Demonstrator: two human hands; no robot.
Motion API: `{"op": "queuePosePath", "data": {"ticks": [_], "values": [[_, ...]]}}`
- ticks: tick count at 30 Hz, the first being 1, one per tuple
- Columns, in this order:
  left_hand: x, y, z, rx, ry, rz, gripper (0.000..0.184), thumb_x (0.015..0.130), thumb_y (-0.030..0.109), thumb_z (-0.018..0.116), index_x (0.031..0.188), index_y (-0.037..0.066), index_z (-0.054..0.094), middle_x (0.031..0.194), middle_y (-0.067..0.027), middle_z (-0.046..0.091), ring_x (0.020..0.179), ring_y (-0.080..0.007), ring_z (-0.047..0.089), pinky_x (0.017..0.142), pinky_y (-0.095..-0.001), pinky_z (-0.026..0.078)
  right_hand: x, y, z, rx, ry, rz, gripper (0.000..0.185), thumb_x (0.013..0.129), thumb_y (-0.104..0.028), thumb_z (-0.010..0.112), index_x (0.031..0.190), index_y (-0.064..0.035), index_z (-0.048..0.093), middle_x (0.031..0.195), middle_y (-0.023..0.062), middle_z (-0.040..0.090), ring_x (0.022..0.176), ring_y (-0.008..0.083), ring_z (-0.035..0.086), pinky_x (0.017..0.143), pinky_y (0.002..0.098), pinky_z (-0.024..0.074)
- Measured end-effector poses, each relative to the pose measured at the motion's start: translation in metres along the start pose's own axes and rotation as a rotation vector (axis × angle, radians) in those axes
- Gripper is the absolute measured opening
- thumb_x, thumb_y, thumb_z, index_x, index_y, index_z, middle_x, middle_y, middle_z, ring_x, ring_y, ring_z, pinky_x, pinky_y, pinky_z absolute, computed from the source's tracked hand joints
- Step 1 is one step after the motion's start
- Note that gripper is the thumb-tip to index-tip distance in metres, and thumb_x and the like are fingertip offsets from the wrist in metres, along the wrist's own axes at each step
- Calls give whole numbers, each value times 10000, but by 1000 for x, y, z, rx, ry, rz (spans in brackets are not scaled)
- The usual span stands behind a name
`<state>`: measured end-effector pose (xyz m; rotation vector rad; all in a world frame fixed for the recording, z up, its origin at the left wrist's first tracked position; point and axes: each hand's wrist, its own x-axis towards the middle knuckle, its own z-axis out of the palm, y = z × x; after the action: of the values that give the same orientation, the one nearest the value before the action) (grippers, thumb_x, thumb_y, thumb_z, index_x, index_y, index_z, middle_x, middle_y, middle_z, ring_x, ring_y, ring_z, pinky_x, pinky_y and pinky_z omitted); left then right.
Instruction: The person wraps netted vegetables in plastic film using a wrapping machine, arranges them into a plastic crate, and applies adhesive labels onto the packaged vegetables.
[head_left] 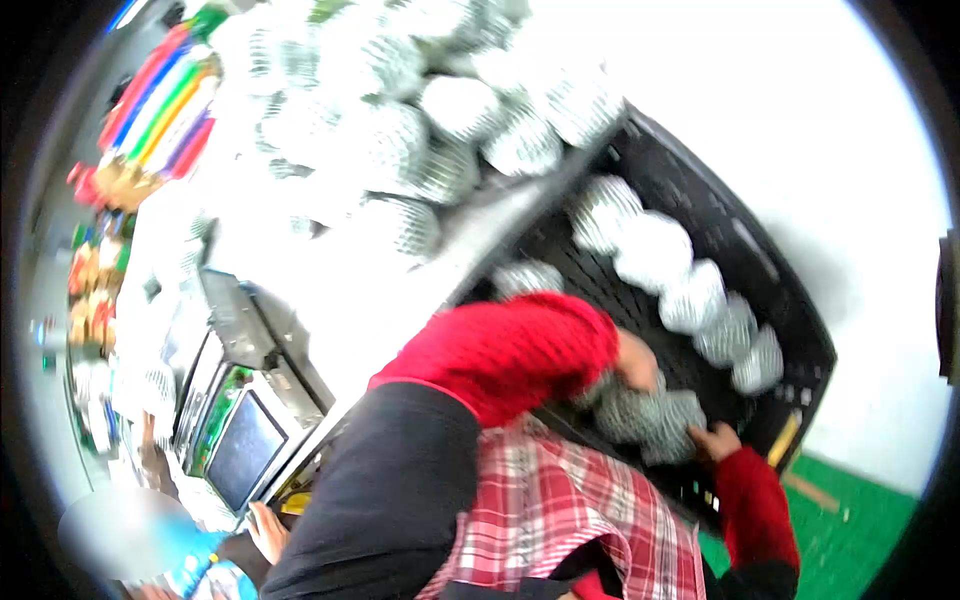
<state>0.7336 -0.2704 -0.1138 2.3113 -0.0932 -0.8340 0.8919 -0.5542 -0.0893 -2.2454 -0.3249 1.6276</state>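
Observation:
A black plastic crate (700,180) lies tilted across the view, with several round pieces wrapped in white foam netting inside it. My left hand (637,362) reaches over from the left, its fingers curled down on a foam-netted piece (628,415) near the crate's close side. Against the side of the neighbouring foam-netted piece (672,428), my right hand (714,441) has its fingers bent. Along the far wall runs a row of the same pieces (655,252). Netting covers their contents, and blur hides some fingertips.
A heap of foam-netted pieces (395,145) lies on the white table beside the crate. Further left stand a machine with a dark screen (247,448) and a colourful stack (165,105). Another person's hand (268,532) is at lower left. Green flooring (860,520) shows at lower right.

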Motion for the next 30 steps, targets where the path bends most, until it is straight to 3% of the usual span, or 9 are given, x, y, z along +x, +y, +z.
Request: {"op": "queuePosePath", "data": {"ticks": [1, 3, 8, 10, 15, 17, 20, 26, 30], "values": [[-1, 7, -7, 3, -72, 102, 554, 876, 430, 458, 1204, 20, 635, 1210, -240, 623, 1121, -375, 599, 946, -472, 463, 37, 19, -11, -540, 299, -46, 1077, 675, -584, 783, 1381, 117, 370, 1272, 304, 559, 1164, 404, 579, 973, 419, 476], [39, -3, 17, -25, -65, 130, 550, 890, 458, 473, 1178, 24, 649, 1210, -197, 631, 1114, -357, 598, 928, -472, 459, 8, -18, 26, -535, 253, -7, 1182, 596, -551, 841, 1416, 104, 298, 1368, 302, 481, 1281, 382, 483, 1042, 396, 407], [-7, 12, -8, 46, -59, 65, 449, 877, 412, 535, 1063, 37, 697, 1067, -178, 669, 973, -332, 633, 836, -460, 491, 60, 63, -58, 319, -215, 26, 794, 720, -180, 825, 1325, 134, 417, 1259, 246, 578, 1116, 323, 610, 974, 436, 475], [-25, 17, -21, 100, -16, 29, 411, 871, 394, 560, 1018, 43, 716, 1010, -170, 685, 917, -322, 648, 799, -455, 503, 71, 63, -18, -33, -58, 26, 918, 751, -421, 782, 1353, 149, 389, 1388, 259, 471, 1271, 337, 488, 1032, 403, 410], [-209, -7, -123, 197, 1178, -32, 623, 651, 305, 790, 1181, 33, 608, 1292, -188, 544, 1216, -341, 500, 1028, -478, 405, 73, 84, 3, 38, 62, 48, 902, 738, -422, 775, 1377, 103, 413, 1311, 213, 556, 1208, 324, 540, 991, 388, 437], [-284, -81, -163, 541, 1673, -342, 690, 626, 335, 847, 1187, 26, 588, 1283, -195, 545, 1229, -337, 492, 986, -439, 430, 9, 6, 11, -436, 200, 47, 927, 740, -415, 774, 1410, 84, 373, 1352, 243, 515, 1255, 330, 509, 1023, 395, 428], [-365, -152, -175, 532, 1446, -1290, 1216, 541, 513, 879, 1492, 108, 238, 1477, -211, 336, 1299, -452, 392, 1012, -580, 387, 22, 25, -7, 2, 562, -419, 862, 726, -246, 815, 1429, 9, 385, 1350, 238, 515, 1206, 329, 535, 973, 422, 451], [-378, -218, -162, 323, 1644, -985, 981, 578, 482, 859, 1353, 13, 484, 1307, -214, 543, 1199, -344, 521, 996, -447, 449, -39, -66, 14, 102, 505, -671, 776, 741, -166, 817, 1402, -15, 440, 1319, 196, 543, 1162, 284, 559, 969, 392, 461], [-325, -95, -158, -162, 1529, -98, 726, 773, 225, 808, 1344, -26, 437, 1166, -235, 619, 980, -341, 669, 862, -442, 582, -102, -156, 11, 20, 491, -959, 888, 693, -269, 860, 1414, -12, 410, 1313, 181, 525, 1240, 295, 498, 1044, 397, 413]]}}
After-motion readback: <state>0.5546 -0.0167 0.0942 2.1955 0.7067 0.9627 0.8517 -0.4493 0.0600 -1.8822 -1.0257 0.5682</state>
